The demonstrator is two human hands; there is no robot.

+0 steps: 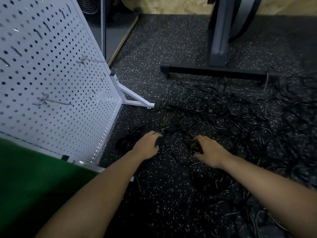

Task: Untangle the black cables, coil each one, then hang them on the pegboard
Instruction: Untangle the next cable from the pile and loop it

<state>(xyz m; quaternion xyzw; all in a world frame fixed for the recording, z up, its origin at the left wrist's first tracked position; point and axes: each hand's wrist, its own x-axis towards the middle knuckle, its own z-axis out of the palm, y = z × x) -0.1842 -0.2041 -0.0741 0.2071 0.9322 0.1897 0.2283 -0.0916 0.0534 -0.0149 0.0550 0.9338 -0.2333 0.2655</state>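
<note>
Speckled floor (154, 48) blurs black cables (205, 109) — left hand (147, 146) grips one; right hand (210, 151) (dim, curled): cannot tell.

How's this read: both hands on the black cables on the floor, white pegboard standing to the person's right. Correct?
Not quite. The head view shows the white pegboard on the person's left, not the right. The rest holds: the left hand and right hand are on the black cables on the floor.
</note>
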